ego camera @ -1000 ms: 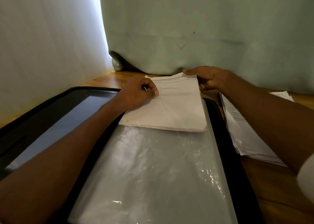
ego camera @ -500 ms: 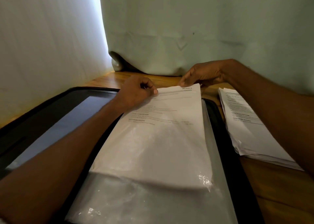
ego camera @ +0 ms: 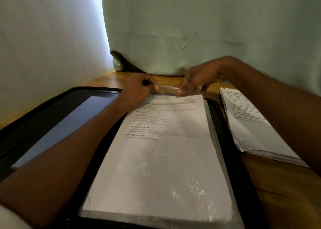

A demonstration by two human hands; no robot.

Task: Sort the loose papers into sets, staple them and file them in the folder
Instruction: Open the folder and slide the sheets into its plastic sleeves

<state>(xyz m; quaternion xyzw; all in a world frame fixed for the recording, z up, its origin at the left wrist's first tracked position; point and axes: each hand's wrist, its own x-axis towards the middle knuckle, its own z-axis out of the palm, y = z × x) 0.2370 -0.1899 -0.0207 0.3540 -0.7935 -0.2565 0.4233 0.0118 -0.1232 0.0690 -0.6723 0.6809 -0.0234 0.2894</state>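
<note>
Papers (ego camera: 161, 159) are now fully pushed into plastic sleeve (ego camera: 191, 190) of open folder (ego camera: 239, 159), frame centre, versus half-inserted earlier. Sleeve's top edge is pinched by left hand (ego camera: 139, 88) and right hand (ego camera: 198, 79).

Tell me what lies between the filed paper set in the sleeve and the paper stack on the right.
In the head view, only the folder's black edge and a strip of wooden table separate the filed set from the stack.

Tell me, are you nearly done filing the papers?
Partly. One set already lies inside the clear sleeve of the open folder. Both hands, left and right, pinch the sleeve's top edge. A stack waits on the table beside the folder, not filed yet.
</note>
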